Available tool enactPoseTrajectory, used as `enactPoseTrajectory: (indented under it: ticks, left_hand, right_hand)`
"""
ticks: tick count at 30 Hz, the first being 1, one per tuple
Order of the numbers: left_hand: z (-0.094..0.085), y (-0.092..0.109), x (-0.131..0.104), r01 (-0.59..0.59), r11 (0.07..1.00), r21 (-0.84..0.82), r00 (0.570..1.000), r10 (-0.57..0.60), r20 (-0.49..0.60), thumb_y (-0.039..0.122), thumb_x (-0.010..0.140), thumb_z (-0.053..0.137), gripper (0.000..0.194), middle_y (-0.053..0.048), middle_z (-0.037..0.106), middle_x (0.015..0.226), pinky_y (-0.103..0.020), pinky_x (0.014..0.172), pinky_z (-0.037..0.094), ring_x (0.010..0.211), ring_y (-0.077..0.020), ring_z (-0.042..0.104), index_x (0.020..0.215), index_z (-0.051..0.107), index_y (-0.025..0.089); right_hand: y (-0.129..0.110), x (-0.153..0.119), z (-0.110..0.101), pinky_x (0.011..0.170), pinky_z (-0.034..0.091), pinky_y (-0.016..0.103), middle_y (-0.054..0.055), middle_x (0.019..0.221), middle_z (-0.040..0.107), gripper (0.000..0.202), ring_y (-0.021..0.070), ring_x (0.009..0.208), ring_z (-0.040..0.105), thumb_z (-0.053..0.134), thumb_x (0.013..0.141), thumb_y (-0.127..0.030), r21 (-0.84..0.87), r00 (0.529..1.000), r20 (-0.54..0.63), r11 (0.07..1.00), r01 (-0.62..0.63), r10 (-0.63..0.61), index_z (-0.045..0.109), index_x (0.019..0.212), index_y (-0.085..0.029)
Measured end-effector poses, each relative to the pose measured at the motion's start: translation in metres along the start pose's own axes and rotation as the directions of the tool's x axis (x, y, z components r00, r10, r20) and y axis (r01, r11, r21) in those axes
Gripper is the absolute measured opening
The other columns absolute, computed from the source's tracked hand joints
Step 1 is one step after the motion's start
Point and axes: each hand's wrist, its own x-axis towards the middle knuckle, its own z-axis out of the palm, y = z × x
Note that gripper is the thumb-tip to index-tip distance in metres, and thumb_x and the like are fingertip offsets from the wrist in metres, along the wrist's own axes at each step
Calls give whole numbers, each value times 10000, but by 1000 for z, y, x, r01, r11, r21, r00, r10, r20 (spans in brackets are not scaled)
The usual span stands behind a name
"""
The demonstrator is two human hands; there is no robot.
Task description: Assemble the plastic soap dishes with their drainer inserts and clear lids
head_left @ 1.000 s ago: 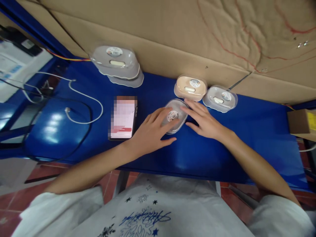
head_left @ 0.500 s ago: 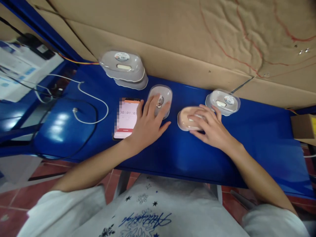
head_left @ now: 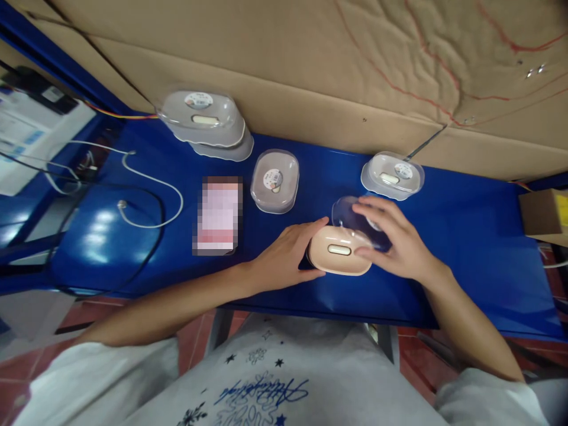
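Observation:
A peach oval plastic box (head_left: 326,260) with a pale oblong slot on top is near the table's front edge. My left hand (head_left: 284,254) grips its left end, thumb on the near side and fingers on the far side. In my right hand (head_left: 399,242) is a clear plastic lid (head_left: 344,213), tilted and raised off the box's far right side. The right thumb is over the box's right end; I cannot tell whether it touches. A grey oval box with a clear lid and round label (head_left: 275,180) stands beyond my left hand.
Stacked grey boxes (head_left: 208,121) stand at the back left, and another lidded box (head_left: 393,174) at the back right. A phone with a blurred screen (head_left: 217,216) lies left of my left hand. Cables (head_left: 164,177) cross the left of the blue table (head_left: 465,254). Cardboard (head_left: 288,77) lines the back.
My left hand has left the grey box and moved toward me onto the peach box. The peach box is nearer me, and its clear lid has come off in my right hand.

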Motion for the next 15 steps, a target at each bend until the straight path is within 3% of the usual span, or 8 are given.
enactPoseTrajectory:
  ticks: [3,9,13,15]
  left_hand:
    - [-7,6,0,-1,999,53,996,-4,86,452,909,908,1105,-228,570,1654,-641,1241,483,1504,-426,594,1765,236,263]
    - [-12,11,2,-34,985,170,985,4,175,405,892,907,1018,-228,567,1619,-642,1253,428,1510,-429,554,1709,327,229]
    - [-13,10,2,-15,993,117,990,-1,142,405,925,857,933,-198,610,1587,-604,1252,419,1479,-390,587,1684,340,240]
    - [-15,11,2,8,995,95,995,-17,102,453,918,855,948,-197,626,1577,-607,1242,419,1452,-388,609,1677,331,234]
  right_hand:
    - [24,22,8,1223,540,638,197,1612,622,706,417,1483,634,723,1037,-615,-133,998,-28,990,-53,50,561,1636,-279]
    - [61,66,41,1272,458,702,223,1686,574,786,463,1573,534,515,1078,-742,-276,985,143,959,-57,99,558,1646,-200]
    - [55,66,36,1378,272,733,166,1764,519,704,425,1699,390,388,1145,-671,-240,985,149,969,-50,87,495,1698,-250]
    - [39,54,25,1394,269,700,137,1770,522,667,382,1705,398,352,1168,-633,-132,991,128,991,-34,51,440,1731,-286]
